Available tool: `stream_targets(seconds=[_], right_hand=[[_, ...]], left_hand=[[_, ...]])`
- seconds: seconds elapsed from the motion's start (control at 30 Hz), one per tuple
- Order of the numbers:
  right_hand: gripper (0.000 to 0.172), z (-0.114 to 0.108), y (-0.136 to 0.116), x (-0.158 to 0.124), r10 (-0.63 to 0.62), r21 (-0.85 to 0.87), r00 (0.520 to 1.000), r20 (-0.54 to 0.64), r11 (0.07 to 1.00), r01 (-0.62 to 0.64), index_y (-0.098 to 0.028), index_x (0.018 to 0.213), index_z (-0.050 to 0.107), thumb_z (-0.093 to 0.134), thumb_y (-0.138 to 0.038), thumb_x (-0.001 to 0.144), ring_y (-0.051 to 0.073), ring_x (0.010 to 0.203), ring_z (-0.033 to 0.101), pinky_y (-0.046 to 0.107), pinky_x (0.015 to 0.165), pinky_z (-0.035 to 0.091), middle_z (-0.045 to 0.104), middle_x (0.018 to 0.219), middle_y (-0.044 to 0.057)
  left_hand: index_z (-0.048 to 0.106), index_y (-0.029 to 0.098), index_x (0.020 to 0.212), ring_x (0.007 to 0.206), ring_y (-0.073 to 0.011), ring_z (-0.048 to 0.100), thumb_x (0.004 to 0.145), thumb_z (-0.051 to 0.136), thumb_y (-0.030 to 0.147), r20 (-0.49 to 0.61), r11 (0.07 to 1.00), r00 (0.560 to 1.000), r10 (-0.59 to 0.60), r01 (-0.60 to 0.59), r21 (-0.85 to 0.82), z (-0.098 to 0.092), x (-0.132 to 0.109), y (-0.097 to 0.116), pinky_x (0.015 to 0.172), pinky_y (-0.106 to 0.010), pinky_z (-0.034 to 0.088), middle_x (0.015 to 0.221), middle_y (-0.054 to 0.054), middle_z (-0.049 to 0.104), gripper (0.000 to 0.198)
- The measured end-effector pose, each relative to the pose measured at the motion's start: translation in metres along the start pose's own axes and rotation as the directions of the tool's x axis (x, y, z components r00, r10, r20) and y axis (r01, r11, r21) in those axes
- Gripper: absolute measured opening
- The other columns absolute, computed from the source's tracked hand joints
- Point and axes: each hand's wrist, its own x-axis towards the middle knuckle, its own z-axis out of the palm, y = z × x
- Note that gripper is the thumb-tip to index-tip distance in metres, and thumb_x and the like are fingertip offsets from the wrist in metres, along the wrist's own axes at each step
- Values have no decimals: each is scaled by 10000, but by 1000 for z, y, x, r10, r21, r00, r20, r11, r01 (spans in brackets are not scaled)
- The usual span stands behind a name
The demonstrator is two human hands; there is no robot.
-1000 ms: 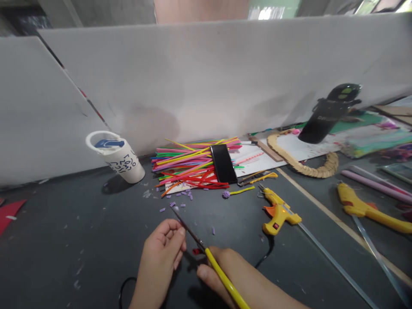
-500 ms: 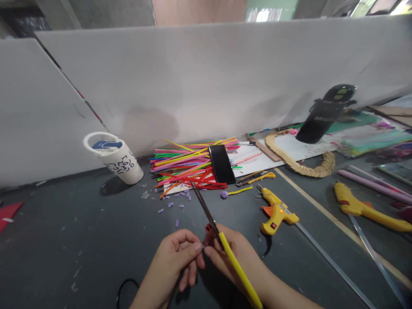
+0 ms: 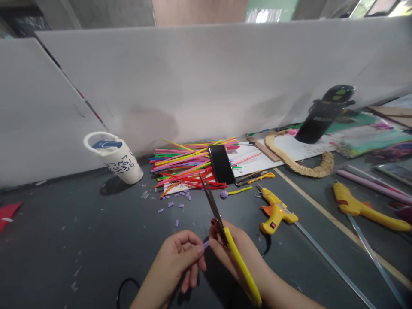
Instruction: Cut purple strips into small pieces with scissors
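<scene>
My left hand (image 3: 180,262) is low in the middle, thumb and forefinger pinched on a tiny purple piece (image 3: 206,244). My right hand (image 3: 236,253) sits right beside it, fingers wrapped round yellow-handled scissors (image 3: 225,234) whose thin blades point up and away toward a pile of coloured straws (image 3: 186,165). The fingertips of both hands meet at the purple piece. Small purple scraps (image 3: 175,204) lie scattered on the dark table just beyond my hands.
A white cup (image 3: 114,156) stands at the back left. A black phone (image 3: 221,164) lies on the straws. A yellow glue gun (image 3: 277,211) lies right of my hands, another glue gun (image 3: 360,207) farther right. A black bottle (image 3: 323,113) and a cardboard arc (image 3: 299,165) are behind.
The scissors have swung from pointing left to pointing up and away. My hands have come together, and the left fingers now pinch a purple piece.
</scene>
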Motion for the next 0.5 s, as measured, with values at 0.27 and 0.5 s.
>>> stream_targets(seconds=[0.27, 0.5], right_hand=[[350, -16, -8, -6, 116, -186, 953, 280, 980, -64, -179, 890, 511, 555, -494, 744, 141, 599, 467, 220, 546, 334, 577, 730, 20], [416, -12, -13, -12, 114, -199, 907, 404, 979, -34, -184, 861, 529, 541, -576, 722, 131, 568, 441, 207, 505, 313, 574, 706, 16]], left_hand=[[554, 159, 720, 282, 0, 322, 728, 633, 355, -304, 983, 942, 145, -171, -61, -14, -5, 17, 272, -88, 179, 477, 60, 537, 212], [575, 160, 746, 288, -8, 310, 704, 645, 343, -358, 981, 916, 180, -195, -6, -19, -14, 24, 285, -102, 173, 456, 56, 528, 201]])
